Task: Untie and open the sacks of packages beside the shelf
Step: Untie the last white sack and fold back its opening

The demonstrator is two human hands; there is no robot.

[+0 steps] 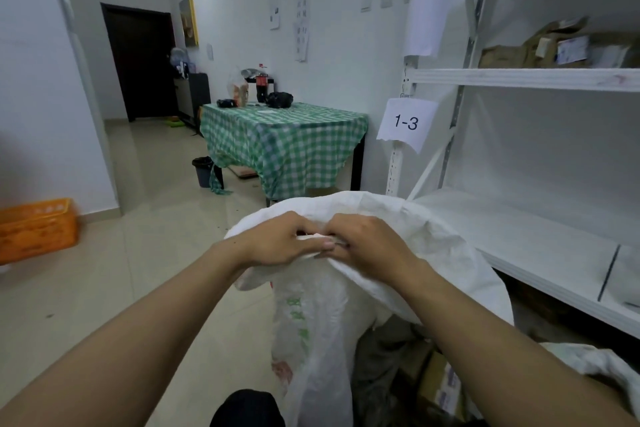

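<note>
A tall white woven sack (322,315) with faded green and red print stands on the floor in front of me, beside the white shelf (526,78). Both my hands meet at its bunched top. My left hand (280,241) pinches the gathered cloth, its fingers curled over the fold. My right hand (370,244) grips the same bunch from the right, fingertips tucked in. What ties the top is hidden under my fingers. Lower right, another white sack (595,362) lies open over cardboard packages (440,381).
A table with a green checked cloth (287,146) stands behind the sack, with a dark bin (203,170) at its left corner. An orange crate (36,229) sits by the left wall. Paper labels 1-2 and 1-3 hang on the shelf post. Boxes fill the upper shelf.
</note>
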